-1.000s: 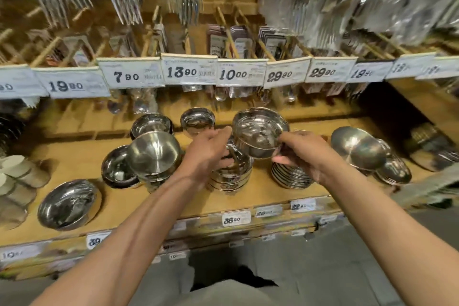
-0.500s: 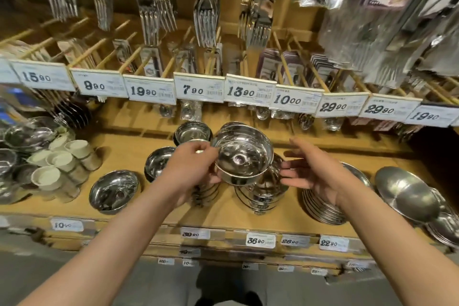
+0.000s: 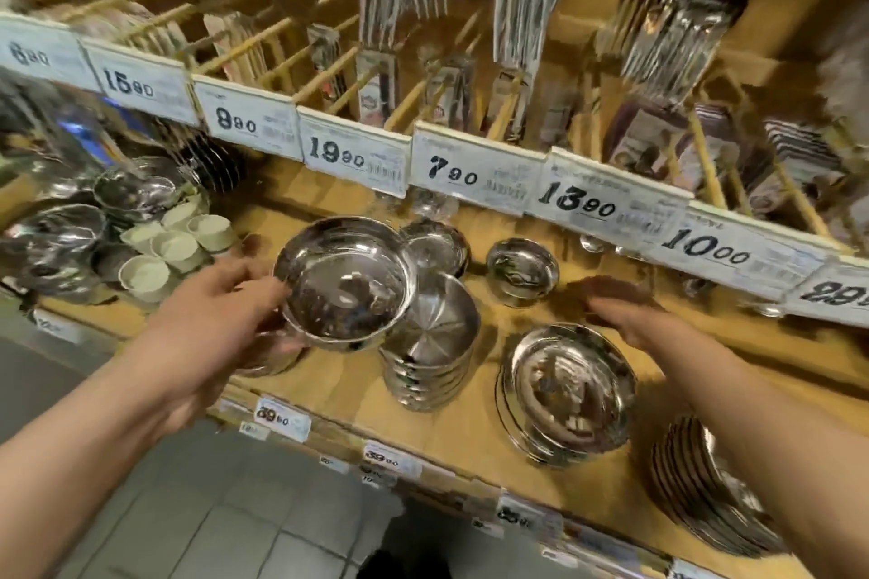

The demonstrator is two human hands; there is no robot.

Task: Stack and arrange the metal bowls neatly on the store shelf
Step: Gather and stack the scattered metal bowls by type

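Bowl (image 3: 345, 280): steel, open side up, held above the wooden shelf (image 3: 470, 428) by the left hand (image 3: 221, 310), fingers curled round its near-left rim; it hangs just left of and partly over a bowl stack (image 3: 430, 353). Right hand (image 3: 630, 320): fingers straight and loosely spread, holding nothing, above the shelf behind a plate stack (image 3: 571, 395). Also on the shelf: two small bowls (image 3: 522, 273) behind, white cups (image 3: 174, 244) at left, more plates (image 3: 705, 498) at right, price tags (image 3: 475, 174) above.
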